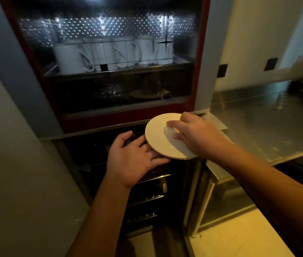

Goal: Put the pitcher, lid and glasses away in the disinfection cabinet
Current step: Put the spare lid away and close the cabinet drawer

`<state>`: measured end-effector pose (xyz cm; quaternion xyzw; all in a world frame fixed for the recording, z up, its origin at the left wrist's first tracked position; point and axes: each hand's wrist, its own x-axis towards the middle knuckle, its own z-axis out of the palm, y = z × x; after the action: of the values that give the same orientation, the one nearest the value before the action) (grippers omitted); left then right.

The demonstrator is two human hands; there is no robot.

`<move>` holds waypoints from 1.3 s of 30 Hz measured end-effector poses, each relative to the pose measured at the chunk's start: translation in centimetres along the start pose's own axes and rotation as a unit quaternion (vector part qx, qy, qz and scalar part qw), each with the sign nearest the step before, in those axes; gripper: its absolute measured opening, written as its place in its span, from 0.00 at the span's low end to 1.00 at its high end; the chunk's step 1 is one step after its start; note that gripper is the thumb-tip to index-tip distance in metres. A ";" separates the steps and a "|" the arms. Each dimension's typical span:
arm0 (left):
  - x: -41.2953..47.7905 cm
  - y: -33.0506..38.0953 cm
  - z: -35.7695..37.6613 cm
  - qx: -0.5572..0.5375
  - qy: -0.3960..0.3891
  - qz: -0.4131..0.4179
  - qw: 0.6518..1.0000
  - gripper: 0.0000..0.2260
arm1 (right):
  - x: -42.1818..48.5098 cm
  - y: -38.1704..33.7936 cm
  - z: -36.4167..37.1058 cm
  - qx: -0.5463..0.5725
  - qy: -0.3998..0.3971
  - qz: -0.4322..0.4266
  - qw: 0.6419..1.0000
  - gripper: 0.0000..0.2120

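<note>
Both hands are meeting at the round, flat, off-white lid (162,138), which is hanging in the air in front of the tall, red-framed disinfection cabinet (199,80), just above its dark, open lower compartment (147,199). The right hand (197,136) is pinching the small white knob (169,129) on top of the lid between thumb and fingers. The left hand (132,158) is lying open and palm-up at the lid's near edge, its straight fingertips reaching just under the rim as a support.

Judging by its matt, stone-like face, the lid is probably ceramic: stiff, moderately heavy for its size, and liable to chip or crack against a metal rack. The knob is giving a secure pinch, but it is small, so the disc could swing or tilt; a flat palm below is the sensible second hold, and the lid is best set down gently.

Behind the cabinet's upper glass, a row of white handled mugs (109,52) is standing on a wire shelf. To the right, a clear drinking glass (279,102) is waiting on the brushed steel counter (258,127), well apart from the hands. No pitcher is clearly showing; the dim middle shelf is too dark to read.
</note>
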<state>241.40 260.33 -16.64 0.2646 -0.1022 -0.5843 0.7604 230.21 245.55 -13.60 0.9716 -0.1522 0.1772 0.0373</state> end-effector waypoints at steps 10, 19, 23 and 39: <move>-3.1 1.5 -3.9 -0.006 0.027 0.039 0.999 0.26 | 1.4 -4.2 2.6 0.015 -0.002 -0.026 1.000 0.21; -3.8 2.1 -5.4 -0.010 0.064 0.059 0.996 0.28 | 2.5 -5.5 4.6 0.048 0.004 -0.040 0.998 0.21; -3.6 2.4 -5.6 -0.020 0.076 0.075 0.994 0.28 | 3.1 -5.3 4.9 0.054 0.004 -0.054 0.997 0.21; -1.6 0.4 -10.6 -0.025 0.117 0.100 0.988 0.29 | 3.6 -4.5 12.9 0.106 0.086 -0.098 0.986 0.18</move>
<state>246.18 264.89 -25.03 0.3002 -0.0239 -0.4731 0.8280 239.14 247.19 -24.44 0.9613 -0.0330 0.2711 -0.0362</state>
